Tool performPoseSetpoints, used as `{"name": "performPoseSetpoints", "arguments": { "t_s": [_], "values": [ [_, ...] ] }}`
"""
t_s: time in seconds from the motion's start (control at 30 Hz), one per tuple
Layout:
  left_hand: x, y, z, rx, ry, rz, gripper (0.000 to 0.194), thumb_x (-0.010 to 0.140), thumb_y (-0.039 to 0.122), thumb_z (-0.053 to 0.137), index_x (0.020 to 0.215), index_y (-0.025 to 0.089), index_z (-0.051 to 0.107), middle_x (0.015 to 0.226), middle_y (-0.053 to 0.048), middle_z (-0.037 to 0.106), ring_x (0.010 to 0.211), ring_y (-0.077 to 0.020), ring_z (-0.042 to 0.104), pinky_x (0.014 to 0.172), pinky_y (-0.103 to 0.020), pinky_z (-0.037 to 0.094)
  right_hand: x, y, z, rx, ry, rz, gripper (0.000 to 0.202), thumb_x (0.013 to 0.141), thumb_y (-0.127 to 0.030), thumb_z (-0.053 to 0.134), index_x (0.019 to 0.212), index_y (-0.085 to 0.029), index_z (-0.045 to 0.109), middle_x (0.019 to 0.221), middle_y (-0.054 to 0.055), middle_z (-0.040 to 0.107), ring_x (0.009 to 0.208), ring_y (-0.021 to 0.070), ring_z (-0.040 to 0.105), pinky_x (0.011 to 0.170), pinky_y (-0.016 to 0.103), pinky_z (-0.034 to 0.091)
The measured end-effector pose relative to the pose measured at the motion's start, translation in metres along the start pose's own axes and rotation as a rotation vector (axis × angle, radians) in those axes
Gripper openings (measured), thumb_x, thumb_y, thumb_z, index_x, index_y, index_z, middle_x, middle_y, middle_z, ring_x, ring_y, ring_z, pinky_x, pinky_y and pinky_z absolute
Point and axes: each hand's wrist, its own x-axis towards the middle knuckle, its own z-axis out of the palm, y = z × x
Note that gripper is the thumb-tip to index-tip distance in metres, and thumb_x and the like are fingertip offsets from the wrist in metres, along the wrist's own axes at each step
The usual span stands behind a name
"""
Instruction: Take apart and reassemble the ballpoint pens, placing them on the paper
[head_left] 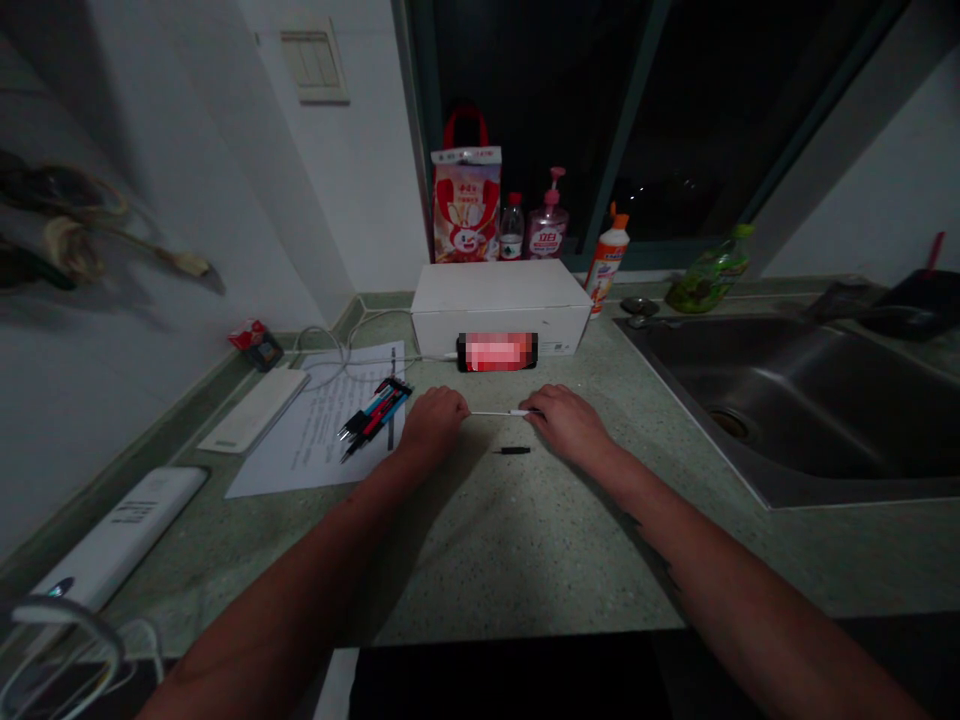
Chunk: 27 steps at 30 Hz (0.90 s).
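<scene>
A thin white rod (491, 413), like a pen refill, stretches level between my two hands above the counter. My left hand (435, 415) is closed, pinching its left end between thumb and fingertips. At the right end the rod meets a thicker white section (517, 412) with a dark end, pinched in the fingers of my right hand (562, 418). Whether the two sections are joined cannot be made out. Just below the rod, a short black pen part (515, 451) with a thin point at its left lies on the counter. My fingers partly hide both ends.
Several pens (375, 415) lie on a printed sheet (300, 460) at left, near a white flat box (255, 410) and a white power strip-like device (127, 535). A phone (497, 352) leans against a white carton (495, 290). A metal sink (817, 390) is at right.
</scene>
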Motion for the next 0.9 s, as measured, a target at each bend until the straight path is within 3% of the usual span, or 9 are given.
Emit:
{"name": "performPoseSetpoints", "arguments": {
  "t_s": [0.27,0.47,0.67,0.73,0.83,0.9],
  "values": [
    [0.000,0.002,0.001,-0.043,0.028,0.008,0.017,0.095,0.020,0.054,0.088,0.017,0.069,0.093,-0.010,0.067,0.094,-0.0251,0.058,0.086,-0.038,0.044,0.000,-0.002,0.001,0.017,0.011,-0.022,0.018,0.097,-0.020,0.062,0.106,-0.022,0.077,0.104,0.008,0.072,0.101,0.0234,0.061,0.087,0.034,0.045],
    [-0.004,0.016,0.005,-0.112,0.029,0.060,0.010,0.093,0.021,0.061,0.090,0.018,0.071,0.095,-0.009,0.069,0.099,-0.0256,0.060,0.089,-0.038,0.045,-0.002,-0.011,0.002,0.080,0.027,-0.080,0.017,0.097,-0.021,0.061,0.107,-0.021,0.075,0.104,0.007,0.072,0.102,0.0226,0.061,0.090,0.033,0.045],
    [-0.013,0.028,-0.005,-0.154,0.322,0.099,0.029,0.093,0.028,0.067,0.121,0.019,0.065,0.124,-0.012,0.067,0.118,-0.0276,0.056,0.102,-0.042,0.043,-0.001,-0.011,0.000,0.076,0.098,-0.012,0.016,0.096,-0.021,0.058,0.104,-0.018,0.071,0.102,0.009,0.071,0.100,0.0238,0.061,0.086,0.034,0.044],
    [-0.017,0.032,-0.004,-0.169,0.263,0.193,0.025,0.094,0.031,0.066,0.116,0.020,0.067,0.117,-0.010,0.069,0.113,-0.0268,0.058,0.100,-0.041,0.044,-0.001,-0.009,-0.001,0.058,0.119,-0.002,0.016,0.095,-0.020,0.057,0.105,-0.017,0.070,0.102,0.009,0.071,0.099,0.0247,0.060,0.086,0.034,0.044],
    [-0.020,0.039,0.002,-0.164,0.028,0.372,0.024,0.092,0.037,0.069,0.110,0.021,0.072,0.112,-0.008,0.071,0.108,-0.0263,0.060,0.094,-0.041,0.045,-0.001,-0.006,0.000,0.047,0.122,-0.033,0.021,0.096,-0.018,0.054,0.112,-0.018,0.069,0.105,0.010,0.070,0.101,0.0251,0.059,0.089,0.035,0.044],
    [-0.021,0.043,0.006,-0.134,-0.084,0.422,0.019,0.091,0.035,0.070,0.105,0.022,0.074,0.109,-0.008,0.071,0.107,-0.0266,0.060,0.093,-0.042,0.045,-0.001,-0.005,0.001,0.054,0.122,-0.043,0.023,0.097,-0.018,0.052,0.115,-0.018,0.068,0.107,0.011,0.070,0.103,0.0248,0.059,0.091,0.035,0.044]
  ]
}}
